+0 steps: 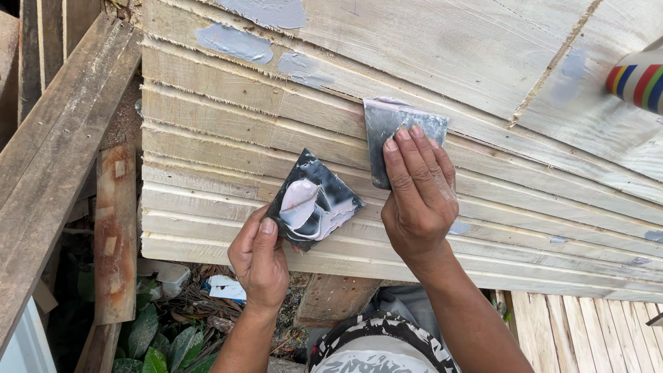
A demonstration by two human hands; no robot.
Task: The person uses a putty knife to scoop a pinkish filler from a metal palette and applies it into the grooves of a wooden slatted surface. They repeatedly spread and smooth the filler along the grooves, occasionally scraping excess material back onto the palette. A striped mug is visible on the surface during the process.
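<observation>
My right hand (416,197) presses a flat metal scraper blade (387,131) against the edges of a stack of pale wooden boards (228,148). Pinkish-grey filler is smeared along the blade's top edge. My left hand (260,255) holds a small dark square plate (316,200) by its lower corner, with a lump of pinkish filler on it. The plate rests just in front of the board edges, to the left of the scraper.
Grey filler patches (235,41) mark the boards at the top. Weathered planks (55,145) lean at the left. Leaves and litter (173,311) lie on the ground below. A striped sleeve (639,79) of another person shows at the right edge.
</observation>
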